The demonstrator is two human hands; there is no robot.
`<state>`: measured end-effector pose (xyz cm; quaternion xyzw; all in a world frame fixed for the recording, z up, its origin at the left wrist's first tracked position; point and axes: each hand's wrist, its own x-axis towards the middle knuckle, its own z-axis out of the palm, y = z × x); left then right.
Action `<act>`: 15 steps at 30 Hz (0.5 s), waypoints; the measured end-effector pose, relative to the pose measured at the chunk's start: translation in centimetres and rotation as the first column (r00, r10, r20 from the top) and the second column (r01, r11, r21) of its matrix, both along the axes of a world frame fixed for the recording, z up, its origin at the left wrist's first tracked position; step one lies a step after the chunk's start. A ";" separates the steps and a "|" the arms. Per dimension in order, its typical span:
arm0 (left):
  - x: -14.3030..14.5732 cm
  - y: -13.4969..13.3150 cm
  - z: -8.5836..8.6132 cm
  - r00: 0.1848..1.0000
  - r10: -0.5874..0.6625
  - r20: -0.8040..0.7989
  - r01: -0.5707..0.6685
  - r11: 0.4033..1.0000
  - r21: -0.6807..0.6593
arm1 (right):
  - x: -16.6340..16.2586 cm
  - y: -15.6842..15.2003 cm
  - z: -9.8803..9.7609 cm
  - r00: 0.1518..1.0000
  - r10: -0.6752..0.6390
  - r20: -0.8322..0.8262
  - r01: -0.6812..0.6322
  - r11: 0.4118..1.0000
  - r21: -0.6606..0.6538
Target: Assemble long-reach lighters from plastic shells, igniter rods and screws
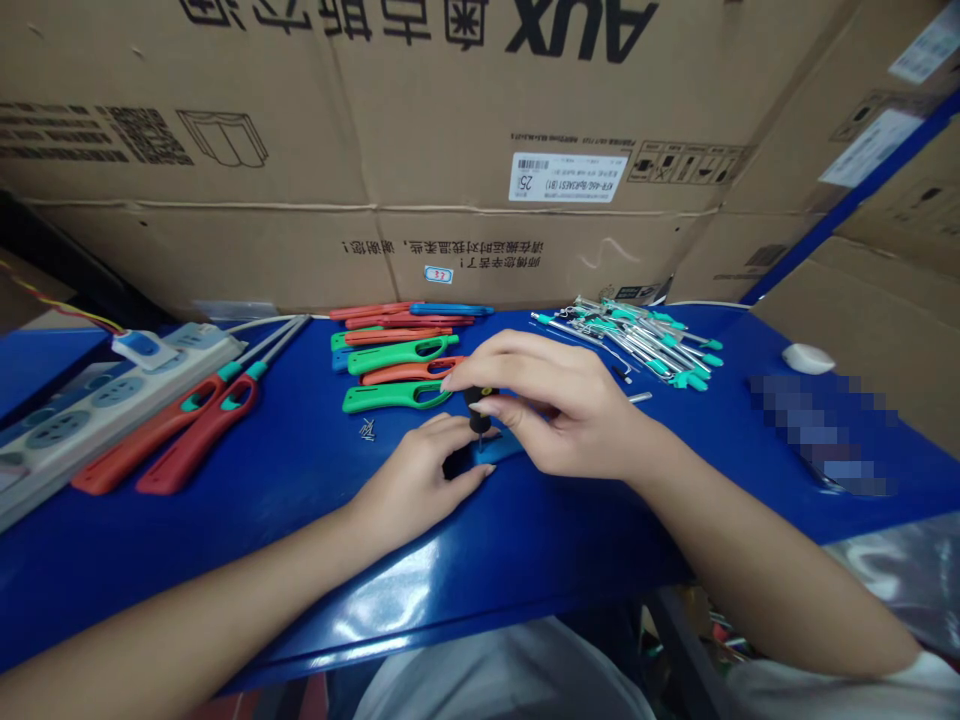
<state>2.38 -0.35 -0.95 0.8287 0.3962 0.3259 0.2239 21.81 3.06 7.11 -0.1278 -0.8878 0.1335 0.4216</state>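
Note:
My right hand (551, 410) is closed around a small black-handled screwdriver (478, 408), held upright with its tip down on a blue plastic lighter handle (491, 450) lying on the blue table (300, 470). My left hand (420, 475) presses the blue handle down from the left, fingers curled on it. A few small screws (367, 430) lie just left of my hands.
Green, orange, red and blue lighter handles (401, 355) are piled behind my hands. Two red long-nosed lighters (187, 420) and a power strip (90, 410) lie at the left. A heap of metal tubes with teal parts (637, 335) sits at the right. Cardboard boxes (450, 150) wall the back.

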 end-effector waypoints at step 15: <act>-3.3 -2.7 4.9 0.823 -0.031 -0.567 -0.046 0.992 -0.121 | 7.1 5.9 -1.2 0.851 -0.517 -0.091 0.523 0.850 0.064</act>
